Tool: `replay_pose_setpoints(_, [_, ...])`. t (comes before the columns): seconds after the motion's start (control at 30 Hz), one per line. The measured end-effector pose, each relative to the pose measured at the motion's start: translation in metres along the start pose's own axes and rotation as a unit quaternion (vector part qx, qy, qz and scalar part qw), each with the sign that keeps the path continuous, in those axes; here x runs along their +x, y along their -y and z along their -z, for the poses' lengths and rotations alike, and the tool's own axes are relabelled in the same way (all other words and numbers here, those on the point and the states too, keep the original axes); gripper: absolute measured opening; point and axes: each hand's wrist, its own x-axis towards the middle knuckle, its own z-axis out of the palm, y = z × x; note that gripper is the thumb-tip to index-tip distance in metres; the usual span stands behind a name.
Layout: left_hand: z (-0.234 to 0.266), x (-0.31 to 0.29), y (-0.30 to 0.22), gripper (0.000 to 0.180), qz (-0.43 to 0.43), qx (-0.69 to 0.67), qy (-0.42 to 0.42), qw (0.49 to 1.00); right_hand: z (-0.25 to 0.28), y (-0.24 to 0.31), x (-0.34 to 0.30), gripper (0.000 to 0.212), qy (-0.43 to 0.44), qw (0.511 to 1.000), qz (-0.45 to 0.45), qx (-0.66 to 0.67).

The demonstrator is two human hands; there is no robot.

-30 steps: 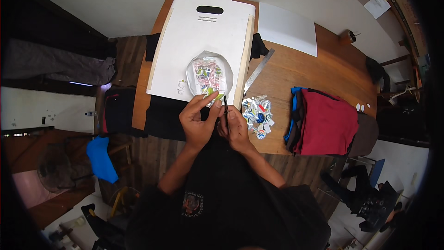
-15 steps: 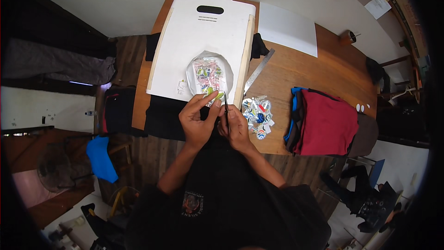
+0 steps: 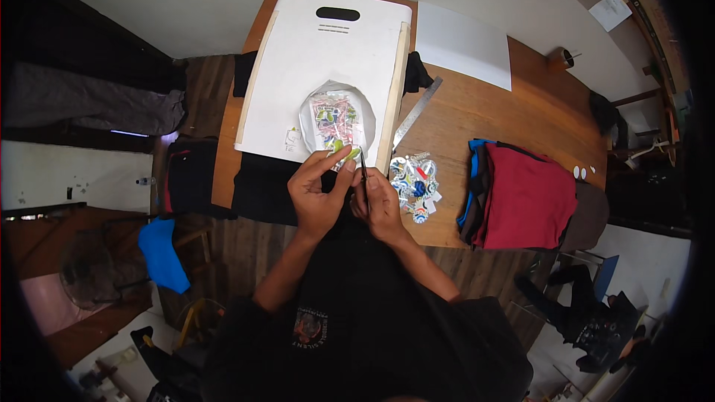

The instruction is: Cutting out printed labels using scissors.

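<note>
My left hand [image 3: 316, 190] pinches a small green-and-white printed cutout [image 3: 344, 154] between thumb and fingers. In my right hand [image 3: 380, 205] is a slim dark pointed tool [image 3: 364, 167], upright, its tip close to the cutout's right edge. Whether it is a blade, tweezers or snips I cannot make out. Just beyond my hands lies a round white bowl-like container [image 3: 304, 120], set into the lower part of a white board [image 3: 328, 52]. Clear plastic and colourful printed scraps [image 3: 335, 117] lie inside it. Right of my right hand sits a pile of colourful printed cutouts [image 3: 417, 187].
A metal ruler [image 3: 418, 110] lies right of the board on the wooden table [image 3: 477, 104]. Folded red cloth [image 3: 527, 197] is stacked further right, with small white discs [image 3: 580, 173] beside it. A white sheet [image 3: 465, 45] and a brown cup [image 3: 558, 59] are at the back.
</note>
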Motion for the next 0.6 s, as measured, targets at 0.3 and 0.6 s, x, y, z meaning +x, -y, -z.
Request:
replay_pose_setpoints(0.3, [-0.0036, -0.0016, 0.0001, 0.028, 0.007, 0.003, -0.005, 1.0, 0.0084, -0.0024, -0.0052, 0.031, -0.002, 1.0, -0.015, 0.028])
replay_pose_setpoints(0.6, [-0.0053, -0.0024, 0.0003, 0.028, 0.014, 0.0, -0.007, 1.0, 0.0087, 0.0014, -0.0058, 0.031, -0.008, 0.999, -0.025, 0.029])
